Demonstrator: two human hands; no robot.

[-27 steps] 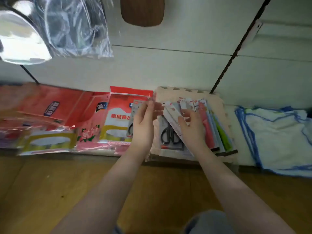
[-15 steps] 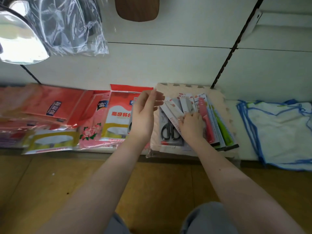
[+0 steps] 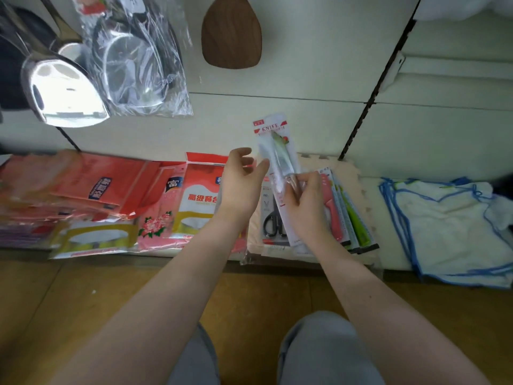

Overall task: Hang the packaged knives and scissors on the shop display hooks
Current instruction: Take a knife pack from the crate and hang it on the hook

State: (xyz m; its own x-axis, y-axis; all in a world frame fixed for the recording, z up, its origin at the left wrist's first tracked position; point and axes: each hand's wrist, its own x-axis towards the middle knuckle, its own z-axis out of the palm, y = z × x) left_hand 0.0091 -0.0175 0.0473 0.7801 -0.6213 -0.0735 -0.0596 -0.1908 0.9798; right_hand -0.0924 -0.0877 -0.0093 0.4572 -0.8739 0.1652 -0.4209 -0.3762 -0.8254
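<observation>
Fingers (image 3: 301,180) around flat, glossy knife pack (image 3: 274,151)

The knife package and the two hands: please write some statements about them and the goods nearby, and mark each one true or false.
1. The right hand holds the knife package by its lower part. True.
2. The left hand grips the knife package firmly. False: its fingers are open beside the package, and no grip shows.
3. The knife package already hangs on a hook. False: it is in the right hand, in front of the wall panel.
4. A scissors package lies on the shelf under the hands. True.
5. The blue-edged white cloths lie left of the red packages. False: they lie far to the right.
</observation>
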